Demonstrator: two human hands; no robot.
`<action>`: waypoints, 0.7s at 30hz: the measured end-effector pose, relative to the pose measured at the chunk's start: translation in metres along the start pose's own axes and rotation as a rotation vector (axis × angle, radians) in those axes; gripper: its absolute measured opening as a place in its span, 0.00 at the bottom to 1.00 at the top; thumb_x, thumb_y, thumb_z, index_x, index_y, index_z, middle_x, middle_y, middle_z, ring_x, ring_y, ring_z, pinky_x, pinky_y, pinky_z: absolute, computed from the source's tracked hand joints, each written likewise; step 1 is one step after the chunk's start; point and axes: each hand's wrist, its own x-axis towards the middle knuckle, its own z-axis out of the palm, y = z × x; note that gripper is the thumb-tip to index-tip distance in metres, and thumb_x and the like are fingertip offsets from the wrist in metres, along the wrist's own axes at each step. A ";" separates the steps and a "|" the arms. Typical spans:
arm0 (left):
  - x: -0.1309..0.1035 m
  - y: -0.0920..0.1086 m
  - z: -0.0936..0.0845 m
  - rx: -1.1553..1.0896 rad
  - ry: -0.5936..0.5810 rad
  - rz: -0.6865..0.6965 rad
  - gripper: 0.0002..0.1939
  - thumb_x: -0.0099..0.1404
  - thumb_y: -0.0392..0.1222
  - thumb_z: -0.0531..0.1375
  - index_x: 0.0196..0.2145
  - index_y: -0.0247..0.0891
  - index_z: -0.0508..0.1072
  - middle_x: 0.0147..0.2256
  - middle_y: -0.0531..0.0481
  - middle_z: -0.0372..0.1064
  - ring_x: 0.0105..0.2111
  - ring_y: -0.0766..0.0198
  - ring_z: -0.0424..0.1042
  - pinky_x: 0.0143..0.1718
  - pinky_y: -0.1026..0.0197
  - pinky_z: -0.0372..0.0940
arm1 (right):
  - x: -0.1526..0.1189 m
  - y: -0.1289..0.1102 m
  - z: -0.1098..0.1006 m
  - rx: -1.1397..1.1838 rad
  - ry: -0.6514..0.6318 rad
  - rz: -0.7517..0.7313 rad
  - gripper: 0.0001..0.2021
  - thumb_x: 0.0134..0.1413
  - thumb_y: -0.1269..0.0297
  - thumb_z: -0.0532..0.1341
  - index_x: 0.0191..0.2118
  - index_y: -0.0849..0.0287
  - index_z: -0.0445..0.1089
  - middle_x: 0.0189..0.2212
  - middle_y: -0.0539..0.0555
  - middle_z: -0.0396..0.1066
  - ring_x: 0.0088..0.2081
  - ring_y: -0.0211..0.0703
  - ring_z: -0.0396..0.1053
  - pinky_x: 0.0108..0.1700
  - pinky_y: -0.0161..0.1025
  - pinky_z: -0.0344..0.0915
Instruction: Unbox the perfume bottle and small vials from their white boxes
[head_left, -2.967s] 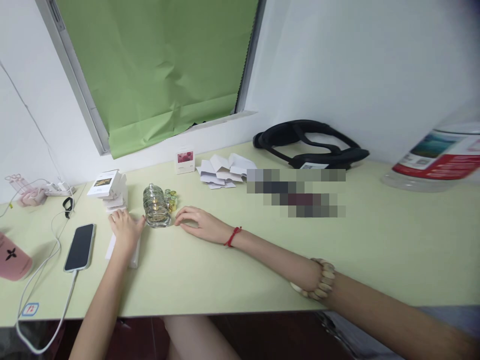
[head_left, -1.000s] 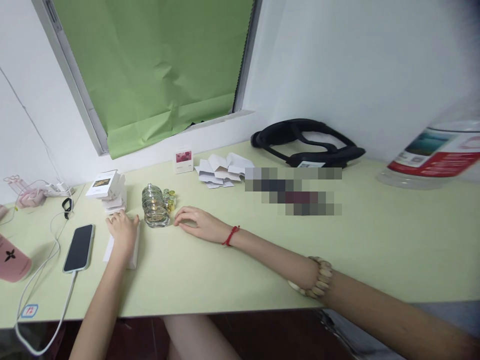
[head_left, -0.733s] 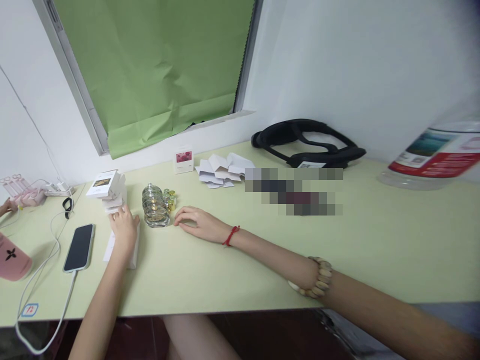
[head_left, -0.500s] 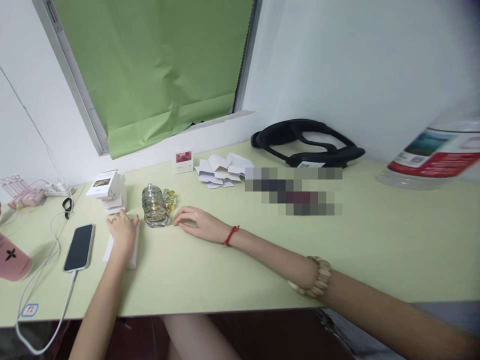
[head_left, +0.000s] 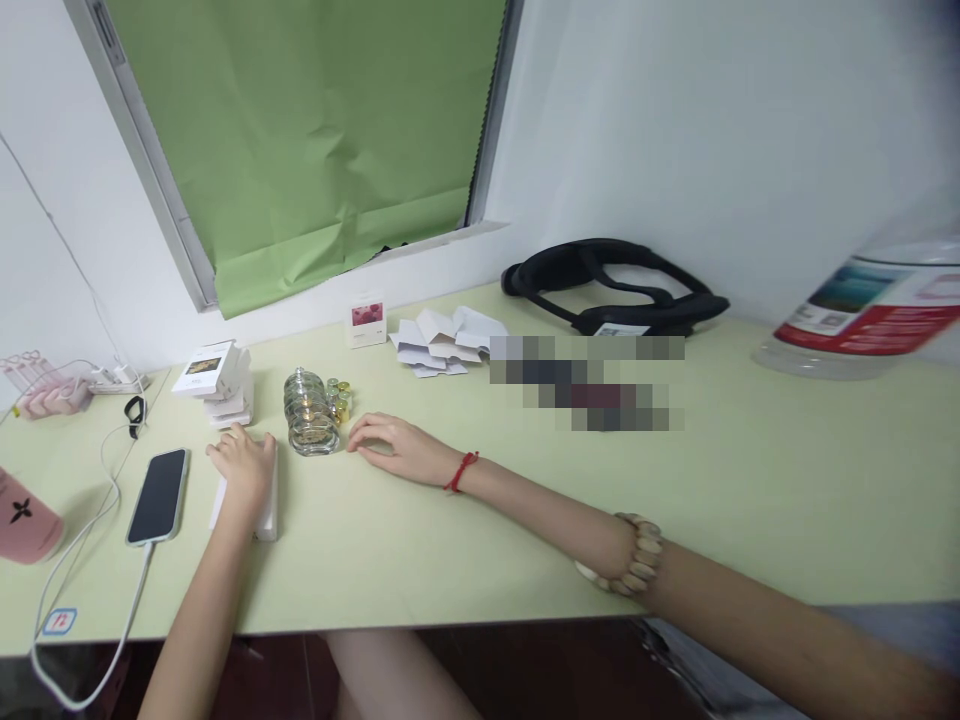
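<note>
My left hand (head_left: 246, 465) lies over a white box (head_left: 268, 505) on the pale green table, its fingers bent over the far end and partly spread; the palm side is hidden. My right hand (head_left: 394, 448) rests on its side on the table, fingers curved, the thumb and fingertips close together with nothing visible in them. Just left of its fingertips is a row of clear glass bottles (head_left: 311, 415), with several small gold and green caps (head_left: 342, 398) beside them. Beyond my left hand stands a stack of white boxes (head_left: 214, 375).
A phone (head_left: 158, 497) on a white cable and a pink cup (head_left: 26, 520) lie left. Farther back are a small box (head_left: 367, 322), folded white papers (head_left: 442, 342) and a black headset (head_left: 615, 285). A large bottle (head_left: 874, 305) stands right.
My left hand and the white box under it have shifted very slightly toward me, away from the stack. My right hand has stayed in place.
</note>
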 end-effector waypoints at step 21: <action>-0.002 -0.001 0.001 0.052 0.003 0.054 0.38 0.59 0.67 0.48 0.50 0.28 0.67 0.46 0.31 0.68 0.49 0.44 0.64 0.47 0.51 0.53 | 0.001 0.000 0.000 -0.006 0.004 -0.007 0.09 0.55 0.72 0.55 0.35 0.57 0.72 0.38 0.55 0.71 0.41 0.43 0.68 0.47 0.44 0.65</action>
